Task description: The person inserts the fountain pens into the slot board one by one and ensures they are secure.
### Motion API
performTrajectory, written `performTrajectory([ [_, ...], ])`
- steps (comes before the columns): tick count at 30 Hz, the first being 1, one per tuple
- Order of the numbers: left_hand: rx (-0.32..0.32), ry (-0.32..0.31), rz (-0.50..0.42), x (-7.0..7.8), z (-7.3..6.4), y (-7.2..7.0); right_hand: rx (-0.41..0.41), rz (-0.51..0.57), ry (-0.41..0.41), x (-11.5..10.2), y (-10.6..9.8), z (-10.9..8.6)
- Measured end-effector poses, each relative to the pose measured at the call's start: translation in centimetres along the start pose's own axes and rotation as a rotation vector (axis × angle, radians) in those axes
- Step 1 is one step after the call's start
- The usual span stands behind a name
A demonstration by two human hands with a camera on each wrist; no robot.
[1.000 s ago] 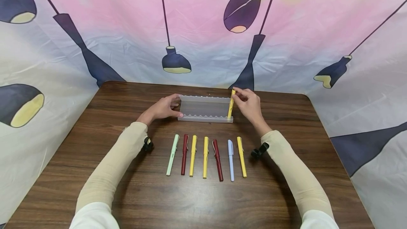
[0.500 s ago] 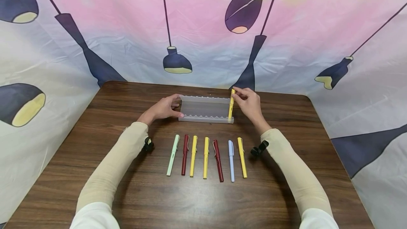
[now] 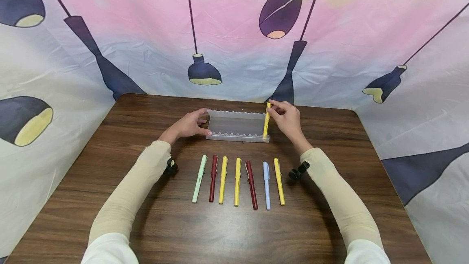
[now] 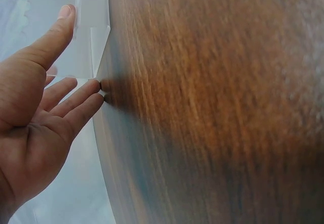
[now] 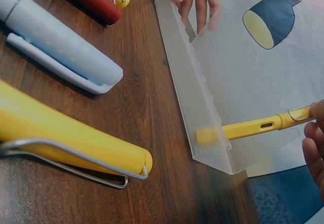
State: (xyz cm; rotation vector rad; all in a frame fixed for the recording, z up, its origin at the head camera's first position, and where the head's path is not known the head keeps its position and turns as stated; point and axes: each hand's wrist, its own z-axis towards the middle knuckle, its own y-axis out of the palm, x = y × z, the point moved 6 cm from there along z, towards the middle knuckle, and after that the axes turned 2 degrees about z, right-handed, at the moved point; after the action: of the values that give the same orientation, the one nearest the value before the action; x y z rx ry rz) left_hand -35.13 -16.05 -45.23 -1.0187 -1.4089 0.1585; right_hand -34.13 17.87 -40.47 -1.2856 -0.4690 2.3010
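A translucent pen tray (image 3: pixel 238 137) with scalloped front and back walls stands near the far side of the table. My left hand (image 3: pixel 188 123) holds its left end, thumb at the front corner and a finger at the back one; the left wrist view shows the thumb (image 4: pixel 65 24) against the wall. My right hand (image 3: pixel 287 120) pinches the cap end of a yellow pen (image 3: pixel 267 120) at the tray's right end. The pen lies front to back, its barrel end behind the frosted front wall in the right wrist view, its clip (image 5: pixel 299 113) close to the fingertips.
Several pens lie in a row before the tray: a mint green pen (image 3: pixel 199 179), dark red pens (image 3: pixel 213 178), yellow pens (image 3: pixel 222 180) and a light blue pen (image 3: pixel 266 185). Behind the wooden table (image 3: pixel 227 235) hangs a cloth (image 3: pixel 154 31) printed with lamps.
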Motion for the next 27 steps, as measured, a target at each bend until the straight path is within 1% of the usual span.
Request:
performTrajectory([
  [9, -0.002, -0.006, 0.004, 0.1, 0.0, 0.1, 0.021, 0.025, 0.003, -0.3, -0.7, -0.1],
  [14, -0.006, -0.005, 0.004, 0.1, 0.0, 0.1, 0.026, 0.052, -0.002, -1.2, -1.6, -0.5],
  [20, -0.003, -0.001, 0.002, 0.1, -0.1, 0.1, 0.006, 0.077, 0.014, -2.4, -2.8, -1.6],
  [27, -0.005, 0.003, 0.0, 0.1, -0.1, 0.0, -0.045, 0.092, 0.048, -3.0, -3.6, -3.5],
])
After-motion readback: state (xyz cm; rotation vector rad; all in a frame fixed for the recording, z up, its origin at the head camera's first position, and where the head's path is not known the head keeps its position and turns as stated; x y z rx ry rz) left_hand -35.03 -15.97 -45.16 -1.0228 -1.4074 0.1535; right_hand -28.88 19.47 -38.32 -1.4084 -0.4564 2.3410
